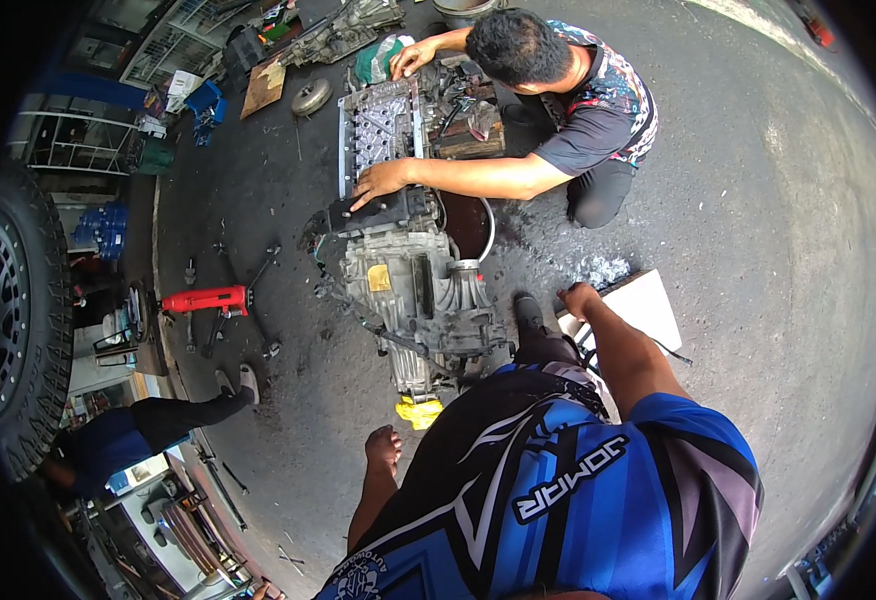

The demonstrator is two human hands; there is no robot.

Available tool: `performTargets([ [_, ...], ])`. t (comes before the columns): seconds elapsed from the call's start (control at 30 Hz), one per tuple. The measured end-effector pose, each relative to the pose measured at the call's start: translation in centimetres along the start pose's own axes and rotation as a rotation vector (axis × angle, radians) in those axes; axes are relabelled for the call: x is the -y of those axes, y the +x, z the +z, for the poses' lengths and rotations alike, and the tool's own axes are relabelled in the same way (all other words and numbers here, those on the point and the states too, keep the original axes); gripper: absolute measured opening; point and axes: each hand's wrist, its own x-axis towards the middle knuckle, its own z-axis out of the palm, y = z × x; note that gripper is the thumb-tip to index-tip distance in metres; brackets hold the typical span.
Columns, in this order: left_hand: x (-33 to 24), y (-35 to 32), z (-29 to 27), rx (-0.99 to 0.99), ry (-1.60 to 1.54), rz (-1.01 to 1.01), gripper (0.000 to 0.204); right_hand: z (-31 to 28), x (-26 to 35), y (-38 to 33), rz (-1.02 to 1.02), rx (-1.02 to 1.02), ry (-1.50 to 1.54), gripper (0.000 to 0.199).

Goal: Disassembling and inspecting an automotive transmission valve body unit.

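A grey vehicle gearbox [423, 290] lies on the ground in front of me, with a yellow wrapping [419, 412] on its near end. My left hand [385, 448] hangs beside that end, apart from it, its fingers curled in with nothing visible in them. My right hand [580, 300] is closed at the upper left edge of a white flat panel [646, 308]; what its fingers hold is hidden. A crouching co-worker [573, 90] reaches over the gearbox's far part, one hand [383, 180] on a black piece and the other [414, 58] at the metal valve body [382, 125].
A red jack [205, 300] lies to the left of the gearbox. Dark fluid fills a round pan [470, 230] by its right side. Loose parts lie on a wooden block [471, 143]. At far left are a large tyre [20, 310] and another person [148, 430].
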Motion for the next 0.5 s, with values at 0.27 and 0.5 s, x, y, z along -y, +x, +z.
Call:
performTargets([
  [0.27, 1.2, 0.3, -0.4, 0.03, 0.318, 0.164, 0.033, -0.1, 0.3, -0.6, 0.033, -0.044, 0.059, 0.04],
  [0.5, 1.7, 0.9, -0.2, 0.03, 0.374, 0.216, 0.033, 0.7, -0.4, 0.8, 0.068, 0.028, 0.099, 0.048],
])
